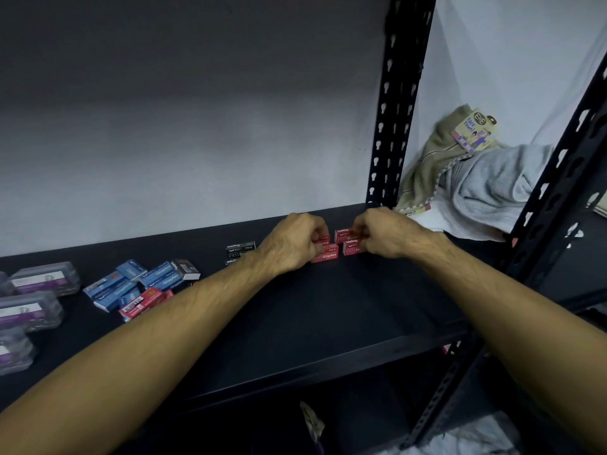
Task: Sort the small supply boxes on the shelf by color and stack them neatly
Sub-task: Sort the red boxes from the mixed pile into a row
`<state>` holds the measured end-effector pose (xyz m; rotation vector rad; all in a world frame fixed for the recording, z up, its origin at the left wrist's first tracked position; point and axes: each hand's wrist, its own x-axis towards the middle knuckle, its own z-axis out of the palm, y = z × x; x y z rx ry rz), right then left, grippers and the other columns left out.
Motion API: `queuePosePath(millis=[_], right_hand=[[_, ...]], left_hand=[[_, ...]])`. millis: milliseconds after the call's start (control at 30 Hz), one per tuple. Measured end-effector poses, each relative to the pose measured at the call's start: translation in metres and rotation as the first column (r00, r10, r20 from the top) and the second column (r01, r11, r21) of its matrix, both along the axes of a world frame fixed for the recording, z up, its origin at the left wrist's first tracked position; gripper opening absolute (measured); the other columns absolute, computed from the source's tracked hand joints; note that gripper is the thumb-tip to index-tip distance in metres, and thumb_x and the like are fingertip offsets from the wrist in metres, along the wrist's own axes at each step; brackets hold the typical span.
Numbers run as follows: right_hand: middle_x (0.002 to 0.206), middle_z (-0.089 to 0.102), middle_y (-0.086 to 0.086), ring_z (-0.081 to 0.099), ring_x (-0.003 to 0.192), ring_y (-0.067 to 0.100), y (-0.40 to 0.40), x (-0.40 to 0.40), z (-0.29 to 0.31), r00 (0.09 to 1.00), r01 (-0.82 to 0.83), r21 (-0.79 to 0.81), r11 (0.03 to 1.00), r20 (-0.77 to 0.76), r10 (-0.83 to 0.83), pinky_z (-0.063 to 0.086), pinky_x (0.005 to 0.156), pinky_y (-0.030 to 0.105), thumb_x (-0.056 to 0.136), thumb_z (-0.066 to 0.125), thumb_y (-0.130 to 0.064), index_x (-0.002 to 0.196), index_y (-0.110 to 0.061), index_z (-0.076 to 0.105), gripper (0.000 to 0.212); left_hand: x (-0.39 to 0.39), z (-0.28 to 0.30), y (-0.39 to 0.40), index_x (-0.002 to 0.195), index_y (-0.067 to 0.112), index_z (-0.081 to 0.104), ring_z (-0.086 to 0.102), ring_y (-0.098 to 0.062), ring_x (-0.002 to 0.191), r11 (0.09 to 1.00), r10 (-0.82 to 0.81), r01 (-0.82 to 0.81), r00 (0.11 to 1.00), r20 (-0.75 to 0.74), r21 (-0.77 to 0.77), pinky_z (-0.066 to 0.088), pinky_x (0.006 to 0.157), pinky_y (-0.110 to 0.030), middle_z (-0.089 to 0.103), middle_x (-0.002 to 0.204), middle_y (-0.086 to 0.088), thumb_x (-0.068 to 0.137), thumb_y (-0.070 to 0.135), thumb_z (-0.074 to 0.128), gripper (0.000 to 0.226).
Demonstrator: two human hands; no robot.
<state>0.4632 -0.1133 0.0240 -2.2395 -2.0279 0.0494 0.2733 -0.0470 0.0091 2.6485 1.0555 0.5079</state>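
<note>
Small red staple boxes [328, 255] stand stacked in two short piles near the back of the dark shelf [328, 307]. My left hand [290, 246] pinches the left red pile with curled fingers. My right hand [384, 234] pinches the right red pile [349, 239] the same way. Black staple boxes [240, 249] sit just left of my left hand. A loose heap of blue boxes [138, 279], with a red box [144, 302] and a dark one at its edges, lies further left.
Clear plastic cases with purple labels [39, 280] line the shelf's left end. A perforated black upright [394, 119] stands behind my right hand. Beyond it lie a beige towel [430, 165] and a grey cloth [492, 188]. A lower shelf shows below.
</note>
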Motion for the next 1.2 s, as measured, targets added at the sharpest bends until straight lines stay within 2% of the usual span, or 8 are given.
queuePosePath(millis=[167,333,400,600,667,833,1067,1200], right_hand=[[0.114,0.068,-0.001,0.065,0.099,0.020,-0.007,-0.012,0.020,1.000,-0.014,0.073,0.997,0.029,0.012,0.055,0.087,0.039,0.086,0.069,-0.026,0.116,-0.019,0.065,0.031],[0.123,0.066,-0.004,0.062,0.110,0.014,-0.012,-0.041,0.030,0.978,-0.068,0.129,0.989,-0.187,0.092,0.050,0.097,0.034,0.085,0.074,-0.035,0.124,-0.019,0.063,0.043],[0.124,0.065,-0.004,0.061,0.109,0.012,-0.011,-0.059,0.030,0.967,-0.097,0.142,0.985,-0.220,0.127,0.048,0.095,0.028,0.085,0.074,-0.035,0.124,-0.019,0.064,0.043],[0.117,0.067,-0.005,0.057,0.095,0.006,0.000,-0.111,0.028,0.944,-0.184,0.159,0.970,-0.244,0.220,0.040,0.080,0.020,0.086,0.073,-0.032,0.120,-0.020,0.065,0.037],[0.115,0.066,-0.004,0.058,0.097,0.008,0.004,-0.127,0.028,0.936,-0.211,0.154,0.965,-0.254,0.245,0.042,0.082,0.022,0.086,0.072,-0.031,0.119,-0.020,0.065,0.035],[0.108,0.065,-0.006,0.058,0.092,0.009,0.016,-0.168,0.025,0.916,-0.289,0.137,0.948,-0.250,0.315,0.043,0.080,0.022,0.088,0.071,-0.030,0.116,-0.021,0.065,0.030],[0.105,0.064,-0.007,0.060,0.095,0.009,0.032,-0.218,0.019,0.900,-0.347,0.090,0.934,-0.249,0.358,0.048,0.083,0.025,0.089,0.070,-0.032,0.117,-0.023,0.065,0.030],[0.088,0.068,-0.008,0.065,0.083,0.010,0.033,-0.245,0.013,0.887,-0.380,0.050,0.924,-0.266,0.379,0.054,0.078,0.031,0.089,0.069,-0.032,0.106,-0.023,0.069,0.019]], left_hand=[[-0.030,0.024,-0.002,0.124,0.016,0.064,0.064,-0.013,0.099,1.000,0.002,-0.002,0.999,0.054,-0.007,0.053,0.090,-0.029,0.068,0.111,0.000,0.087,0.026,0.074,0.040],[-0.093,0.041,0.001,0.126,0.019,0.063,0.061,-0.009,0.095,0.999,0.048,-0.047,0.998,0.048,-0.020,0.052,0.087,-0.026,0.065,0.106,0.005,0.084,0.035,0.076,0.046],[-0.124,0.046,0.004,0.125,0.020,0.063,0.062,-0.009,0.095,0.996,0.089,-0.088,0.995,0.046,-0.023,0.051,0.087,-0.025,0.066,0.106,0.005,0.084,0.035,0.076,0.046],[-0.206,0.055,0.007,0.124,0.020,0.064,0.063,-0.010,0.096,0.974,0.229,-0.228,0.972,0.046,-0.016,0.050,0.086,-0.024,0.068,0.107,0.004,0.084,0.033,0.076,0.043],[-0.227,0.054,0.008,0.124,0.019,0.065,0.064,-0.011,0.096,0.963,0.269,-0.268,0.962,0.050,-0.026,0.051,0.087,-0.025,0.068,0.107,0.003,0.085,0.031,0.075,0.042],[-0.268,0.047,0.010,0.123,0.016,0.066,0.064,-0.010,0.090,0.940,0.340,-0.338,0.939,0.058,-0.043,0.045,0.076,-0.018,0.070,0.101,0.003,0.087,0.024,0.073,0.037],[-0.301,0.035,0.012,0.121,0.014,0.067,0.065,-0.014,0.092,0.921,0.388,-0.385,0.921,0.044,-0.062,0.047,0.077,-0.021,0.070,0.101,0.002,0.089,0.020,0.071,0.032],[-0.304,0.027,0.008,0.115,0.017,0.069,0.066,-0.011,0.089,0.931,0.356,-0.352,0.934,0.017,-0.096,0.052,0.079,-0.023,0.070,0.097,0.004,0.088,0.024,0.072,0.028]])
